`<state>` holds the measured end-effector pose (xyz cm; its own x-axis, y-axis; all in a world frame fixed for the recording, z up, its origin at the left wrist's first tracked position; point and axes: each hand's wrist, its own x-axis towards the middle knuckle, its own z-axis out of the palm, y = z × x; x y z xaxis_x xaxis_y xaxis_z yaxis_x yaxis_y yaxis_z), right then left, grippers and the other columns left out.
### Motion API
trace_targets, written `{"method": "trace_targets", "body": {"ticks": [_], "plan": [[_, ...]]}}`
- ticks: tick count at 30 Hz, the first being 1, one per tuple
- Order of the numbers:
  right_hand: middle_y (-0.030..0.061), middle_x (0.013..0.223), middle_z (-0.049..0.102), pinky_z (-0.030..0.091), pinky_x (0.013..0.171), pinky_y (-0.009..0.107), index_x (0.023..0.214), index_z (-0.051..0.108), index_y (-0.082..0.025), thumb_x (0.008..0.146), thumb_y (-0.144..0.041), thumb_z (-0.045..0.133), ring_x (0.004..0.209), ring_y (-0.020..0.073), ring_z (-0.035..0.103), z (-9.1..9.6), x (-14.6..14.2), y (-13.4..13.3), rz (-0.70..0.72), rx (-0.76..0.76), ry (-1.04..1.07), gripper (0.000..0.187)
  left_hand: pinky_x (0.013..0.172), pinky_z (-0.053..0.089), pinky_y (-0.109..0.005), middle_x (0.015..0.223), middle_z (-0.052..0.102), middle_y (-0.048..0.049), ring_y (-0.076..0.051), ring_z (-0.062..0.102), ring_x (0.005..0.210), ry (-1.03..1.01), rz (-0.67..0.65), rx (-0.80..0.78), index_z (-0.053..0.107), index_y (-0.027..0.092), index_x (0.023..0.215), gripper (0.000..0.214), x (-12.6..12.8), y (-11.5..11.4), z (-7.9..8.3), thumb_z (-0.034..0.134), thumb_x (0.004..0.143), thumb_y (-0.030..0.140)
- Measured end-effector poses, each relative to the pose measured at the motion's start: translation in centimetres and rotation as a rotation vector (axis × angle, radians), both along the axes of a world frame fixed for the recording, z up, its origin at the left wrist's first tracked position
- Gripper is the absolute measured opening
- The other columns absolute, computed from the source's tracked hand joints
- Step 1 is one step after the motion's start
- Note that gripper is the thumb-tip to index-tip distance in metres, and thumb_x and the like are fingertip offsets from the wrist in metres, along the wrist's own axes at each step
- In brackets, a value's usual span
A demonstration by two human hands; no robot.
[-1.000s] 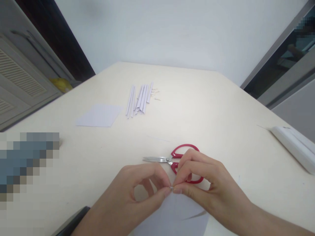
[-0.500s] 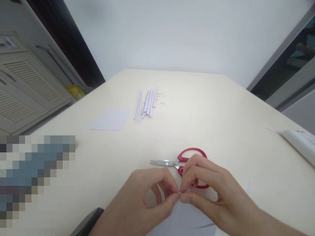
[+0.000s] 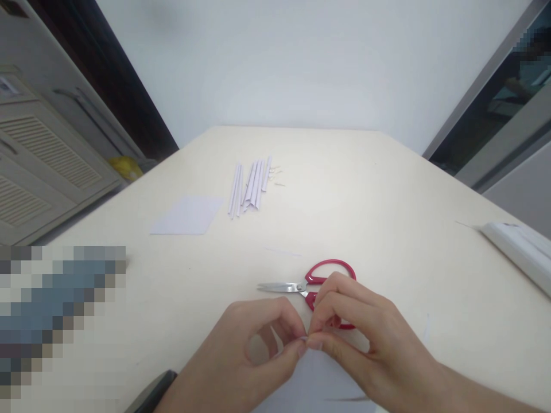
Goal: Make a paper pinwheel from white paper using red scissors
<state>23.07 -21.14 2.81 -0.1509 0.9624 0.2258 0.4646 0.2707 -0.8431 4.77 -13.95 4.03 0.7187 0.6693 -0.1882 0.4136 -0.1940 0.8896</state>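
Close together at the lower middle, my left hand (image 3: 262, 350) and my right hand (image 3: 370, 344) each pinch with thumb and forefinger. Between the touching fingertips shows a small white paper piece (image 3: 306, 338), mostly covered by them. Beneath the hands lies a white paper sheet (image 3: 318, 381); whether the pinched piece belongs to it I cannot tell. Just beyond the hands rest scissors (image 3: 282, 287) with red handles, blades pointing left and nearly closed. My right hand hides part of the lower handle loop.
Several white paper rolls (image 3: 255, 183) lie farther back, with small twisted bits (image 3: 275, 172) beside them. A flat paper sheet (image 3: 187, 215) is on the left, a thin paper strip (image 3: 282, 251) beyond the scissors. A white package (image 3: 519, 246) sits at the right table edge.
The whole view has shifted slightly, so the table things appear a little farther left and lower. Both hands keep their pinch, with only small finger movement.
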Motion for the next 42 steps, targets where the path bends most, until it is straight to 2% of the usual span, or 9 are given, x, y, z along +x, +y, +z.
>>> {"method": "trace_targets", "body": {"ticks": [4, 9, 17, 21, 26, 29, 35, 42], "plan": [[0.001, 0.087, 0.059, 0.044, 0.065, 0.027, 0.084, 0.06, -0.021, 0.092, -0.021, 0.063, 0.078, 0.0161, 0.056, -0.2, -0.2, 0.0, 0.01, -0.005, -0.067, 0.008, 0.056, 0.045, -0.02, 0.061, 0.063, 0.0059, -0.012, 0.056, 0.058, 0.001, -0.001, 0.005, 0.062, 0.02, 0.066, 0.016, 0.1, 0.0, 0.1, 0.062, 0.081, 0.018], [0.0013, 0.086, 0.06, 0.044, 0.062, 0.027, 0.082, 0.058, -0.021, 0.091, -0.017, 0.06, 0.077, 0.0158, 0.056, -0.3, -0.2, -0.1, 0.01, 0.021, -0.109, 0.011, 0.057, 0.045, -0.021, 0.062, 0.063, 0.005, -0.013, 0.058, 0.06, 0.059, -0.043, 0.015, 0.06, 0.02, 0.065, 0.017, 0.1, -0.1, 0.0, 0.061, 0.082, 0.02], [0.0032, 0.081, 0.058, 0.045, 0.058, 0.029, 0.078, 0.054, -0.019, 0.09, -0.013, 0.052, 0.07, 0.0169, 0.054, 0.1, -0.4, -0.4, 0.026, 0.083, -0.209, 0.014, 0.058, 0.045, -0.02, 0.06, 0.061, 0.0055, -0.012, 0.056, 0.058, 0.036, -0.059, 0.0, 0.061, 0.019, 0.065, 0.022, 0.2, -0.1, 0.3, 0.061, 0.086, 0.026], [0.0038, 0.083, 0.059, 0.047, 0.058, 0.03, 0.08, 0.056, -0.02, 0.092, -0.016, 0.052, 0.071, 0.0177, 0.055, 0.1, -0.3, -0.4, 0.038, 0.085, -0.236, 0.013, 0.057, 0.046, -0.019, 0.061, 0.062, 0.0065, -0.011, 0.055, 0.058, -0.011, -0.04, -0.021, 0.061, 0.02, 0.065, 0.018, 0.1, -0.1, 0.1, 0.063, 0.083, 0.02], [0.0038, 0.089, 0.061, 0.053, 0.071, 0.031, 0.09, 0.059, -0.02, 0.09, -0.012, 0.054, 0.077, 0.0186, 0.059, 0.3, -0.3, -0.6, 0.033, 0.124, -0.277, 0.009, 0.057, 0.044, -0.016, 0.063, 0.062, 0.009, -0.009, 0.054, 0.058, -0.069, -0.036, 0.049, 0.059, 0.02, 0.066, 0.018, 0.1, -0.2, -0.3, 0.063, 0.084, 0.016], [0.0045, 0.091, 0.062, 0.054, 0.073, 0.032, 0.094, 0.061, -0.02, 0.088, -0.011, 0.052, 0.079, 0.0192, 0.061, 0.3, -0.3, -0.5, 0.037, 0.132, -0.3, 0.014, 0.059, 0.045, -0.015, 0.064, 0.063, 0.0096, -0.008, 0.055, 0.059, -0.054, -0.041, 0.066, 0.06, 0.02, 0.067, 0.018, 0.1, -0.1, 0.1, 0.064, 0.081, 0.01], [0.0052, 0.09, 0.06, 0.052, 0.067, 0.032, 0.087, 0.057, -0.02, 0.085, -0.009, 0.052, 0.079, 0.0197, 0.058, 0.3, -0.2, -0.1, 0.05, 0.06, -0.231, 0.012, 0.06, 0.045, -0.018, 0.063, 0.061, 0.0077, -0.011, 0.055, 0.059, -0.019, -0.023, 0.015, 0.058, 0.02, 0.066, 0.019, 0.3, -0.1, 1.0, 0.06, 0.082, 0.011], [0.0032, 0.086, 0.059, 0.046, 0.065, 0.031, 0.084, 0.056, -0.021, 0.082, -0.006, 0.053, 0.076, 0.0181, 0.055, 0.6, -0.4, -0.1, 0.011, -0.017, -0.075, 0.015, 0.061, 0.044, -0.019, 0.066, 0.059, 0.0077, -0.011, 0.055, 0.063, -0.027, -0.026, -0.037, 0.056, 0.021, 0.068, 0.019, -0.1, 0.0, 0.5, 0.059, 0.086, 0.016]]}}
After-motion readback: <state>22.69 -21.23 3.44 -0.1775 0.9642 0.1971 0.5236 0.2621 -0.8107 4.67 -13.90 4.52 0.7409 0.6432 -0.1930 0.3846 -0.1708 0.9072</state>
